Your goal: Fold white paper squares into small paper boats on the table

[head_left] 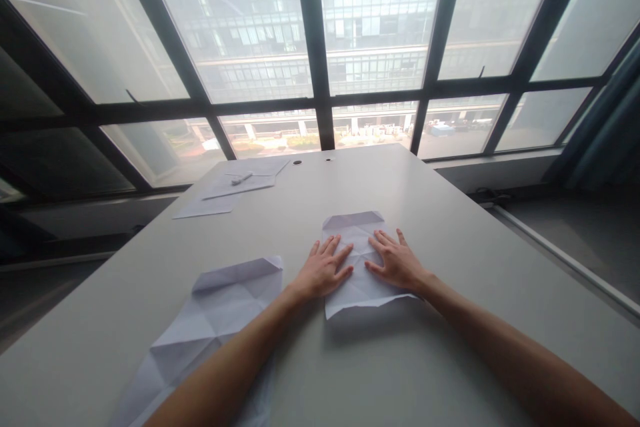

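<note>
A creased sheet of white paper (357,283) lies on the table under both of my hands. Its far edge is folded over, and its near edge lifts a little off the tabletop. My left hand (325,268) lies on the left part of the sheet with its fingers spread. On the right part, my right hand (395,260) rests flat, fingers apart. Beneath my left forearm is a larger creased paper (215,320), partly hidden by the arm, with fold lines across it and a turned far edge.
At the far left of the white table (440,347) several flat sheets of paper (215,203) overlap, with a small white object (242,179) on top. Two round holes are near the table's far edge. Tall windows with dark frames (320,47) stand beyond; a curtain (595,127) hangs at right.
</note>
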`<move>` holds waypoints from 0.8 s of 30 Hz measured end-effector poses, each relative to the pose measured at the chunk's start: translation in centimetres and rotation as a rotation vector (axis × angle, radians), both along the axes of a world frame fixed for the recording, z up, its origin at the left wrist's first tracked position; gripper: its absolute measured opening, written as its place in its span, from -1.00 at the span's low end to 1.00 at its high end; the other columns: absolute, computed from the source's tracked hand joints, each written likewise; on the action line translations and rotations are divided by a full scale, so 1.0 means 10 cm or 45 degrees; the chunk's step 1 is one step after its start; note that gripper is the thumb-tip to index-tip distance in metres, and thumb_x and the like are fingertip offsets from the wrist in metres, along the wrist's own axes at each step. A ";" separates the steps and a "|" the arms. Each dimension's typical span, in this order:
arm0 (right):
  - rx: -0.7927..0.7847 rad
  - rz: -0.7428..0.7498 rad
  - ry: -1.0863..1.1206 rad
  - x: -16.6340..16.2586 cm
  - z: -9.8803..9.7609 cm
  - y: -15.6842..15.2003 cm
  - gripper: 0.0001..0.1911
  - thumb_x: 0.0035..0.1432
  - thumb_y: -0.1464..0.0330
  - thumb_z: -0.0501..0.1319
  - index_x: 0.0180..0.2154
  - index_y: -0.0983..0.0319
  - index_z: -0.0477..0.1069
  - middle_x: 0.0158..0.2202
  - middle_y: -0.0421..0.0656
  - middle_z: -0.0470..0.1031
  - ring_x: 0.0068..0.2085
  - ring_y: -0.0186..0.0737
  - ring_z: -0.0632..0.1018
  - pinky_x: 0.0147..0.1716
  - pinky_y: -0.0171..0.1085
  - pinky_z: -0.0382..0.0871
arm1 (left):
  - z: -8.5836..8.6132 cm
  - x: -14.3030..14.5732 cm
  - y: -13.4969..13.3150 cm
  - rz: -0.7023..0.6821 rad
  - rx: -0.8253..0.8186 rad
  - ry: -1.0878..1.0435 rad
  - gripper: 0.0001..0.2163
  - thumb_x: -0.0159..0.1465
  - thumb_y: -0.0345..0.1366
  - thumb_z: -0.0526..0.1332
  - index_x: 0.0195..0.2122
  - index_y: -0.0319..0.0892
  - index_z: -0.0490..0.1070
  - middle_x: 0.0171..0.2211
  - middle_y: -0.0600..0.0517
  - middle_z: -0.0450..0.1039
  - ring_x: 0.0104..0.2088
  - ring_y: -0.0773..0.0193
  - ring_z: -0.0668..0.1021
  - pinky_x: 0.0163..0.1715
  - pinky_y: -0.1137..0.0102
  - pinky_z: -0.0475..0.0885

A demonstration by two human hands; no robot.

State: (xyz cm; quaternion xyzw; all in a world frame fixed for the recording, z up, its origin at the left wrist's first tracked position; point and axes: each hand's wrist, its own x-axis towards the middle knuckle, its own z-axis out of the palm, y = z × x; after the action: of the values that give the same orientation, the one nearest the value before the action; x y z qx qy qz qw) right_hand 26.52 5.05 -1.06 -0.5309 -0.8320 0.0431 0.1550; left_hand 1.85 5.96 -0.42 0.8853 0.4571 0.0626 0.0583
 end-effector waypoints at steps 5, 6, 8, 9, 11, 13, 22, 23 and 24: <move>0.137 0.098 0.382 -0.04 0.11 0.01 -0.52 0.28 0.17 0.12 0.16 0.21 0.41 0.28 0.02 0.31 0.33 0.02 0.24 0.35 0.14 -0.10 | 0.08 0.02 -0.07 -0.088 0.048 -0.023 -0.45 0.34 0.10 0.10 0.33 0.15 0.17 0.41 -0.03 0.00 0.39 -0.10 0.05 0.33 -0.13 -0.21; 0.066 0.129 0.531 -0.05 0.11 0.03 -0.54 0.28 0.16 0.12 0.12 0.21 0.44 0.23 0.01 0.37 0.28 0.03 0.33 0.31 0.11 0.05 | 0.09 0.02 -0.08 -0.119 0.066 -0.030 -0.45 0.33 0.08 0.12 0.33 0.14 0.19 0.41 -0.04 0.00 0.39 -0.11 0.04 0.33 -0.13 -0.21; -0.197 0.180 0.881 -0.04 0.09 0.09 -0.52 0.29 0.09 0.09 0.06 0.22 0.49 0.13 0.02 0.49 0.15 0.06 0.47 0.19 0.08 0.30 | 0.09 0.03 -0.08 -0.186 0.079 -0.037 -0.45 0.34 0.02 0.14 0.33 0.10 0.18 0.41 -0.05 -0.02 0.40 -0.11 0.01 0.34 -0.10 -0.16; -0.369 0.199 1.058 -0.01 0.06 0.14 -0.49 0.30 0.05 0.06 0.04 0.24 0.49 0.08 0.04 0.52 0.10 0.08 0.52 0.13 0.08 0.36 | 0.09 0.03 -0.08 -0.214 0.070 -0.032 -0.45 0.35 0.00 0.13 0.34 0.08 0.16 0.41 -0.06 -0.03 0.40 -0.11 0.01 0.34 -0.09 -0.13; -0.658 0.185 1.388 0.09 0.02 0.26 -0.40 0.35 0.01 -0.07 0.09 0.28 0.43 0.12 0.09 0.48 0.08 0.08 0.54 0.10 0.10 0.40 | 0.08 0.03 -0.08 -0.251 0.034 -0.007 -0.45 0.37 -0.02 0.10 0.36 0.06 0.12 0.42 -0.06 -0.06 0.40 -0.09 0.02 0.34 -0.08 -0.10; -0.779 0.134 1.577 0.23 -0.04 0.40 -0.33 0.38 0.01 -0.23 0.14 0.32 0.34 0.18 0.16 0.41 0.15 0.05 0.50 0.14 0.11 0.37 | 0.08 0.04 -0.08 -0.259 0.005 0.011 -0.45 0.38 0.00 0.08 0.37 0.06 0.09 0.43 -0.06 -0.11 0.41 -0.08 0.00 0.34 -0.08 -0.13; -0.347 -0.229 1.382 0.38 -0.09 0.54 -0.35 0.37 0.07 -0.27 0.20 0.29 0.28 0.16 0.15 0.41 0.14 0.02 0.50 0.08 0.07 0.43 | 0.08 0.05 -0.08 -0.211 -0.023 0.035 -0.42 0.39 0.07 0.02 0.39 0.09 0.02 0.45 -0.02 -0.18 0.42 0.00 -0.06 0.35 -0.04 -0.19; -0.249 -0.260 1.315 0.32 -0.08 0.48 -0.39 0.36 0.09 -0.20 0.17 0.29 0.32 0.14 0.14 0.43 0.11 0.03 0.51 0.06 0.05 0.44 | 0.07 0.06 -0.08 -0.200 -0.017 0.031 -0.42 0.39 0.08 0.01 0.39 0.09 0.02 0.45 -0.03 -0.17 0.42 -0.01 -0.05 0.35 -0.05 -0.19; -0.145 -0.271 1.194 0.26 -0.06 0.41 -0.44 0.34 0.11 -0.13 0.11 0.28 0.38 0.10 0.12 0.47 0.09 0.04 0.52 0.05 0.03 0.44 | 0.06 0.06 -0.08 -0.180 -0.007 0.026 -0.42 0.39 0.08 0.00 0.39 0.08 0.03 0.44 -0.03 -0.16 0.42 -0.03 -0.05 0.34 -0.07 -0.19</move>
State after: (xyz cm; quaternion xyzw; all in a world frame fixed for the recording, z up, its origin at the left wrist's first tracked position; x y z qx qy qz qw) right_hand 29.15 9.18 -1.65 -0.5441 -0.6098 0.3071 0.4876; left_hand 2.44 5.15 0.19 0.9158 0.3941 0.0481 0.0606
